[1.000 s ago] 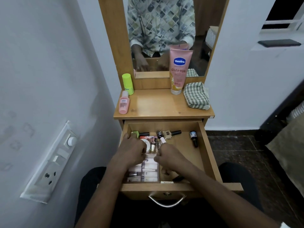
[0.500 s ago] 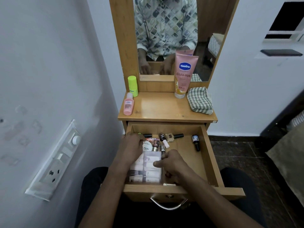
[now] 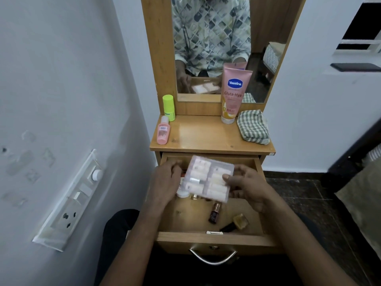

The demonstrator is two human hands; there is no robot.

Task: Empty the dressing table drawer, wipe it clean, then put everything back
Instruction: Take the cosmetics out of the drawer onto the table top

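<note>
Clear case of small tubes (image 3: 208,178) lifted above drawer (image 3: 214,239), long axis toward table top (image 3: 210,137) (bare between bottles); right hand (image 3: 245,184) fingers grasping its right edge, left hand (image 3: 165,182) at left edge, grip unclear.

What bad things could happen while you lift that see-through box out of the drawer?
The box is tilted between both hands, left and right, so it might slip onto the bottles below. The tabletop is crowded; setting it down could knock over the tall tube.
</note>
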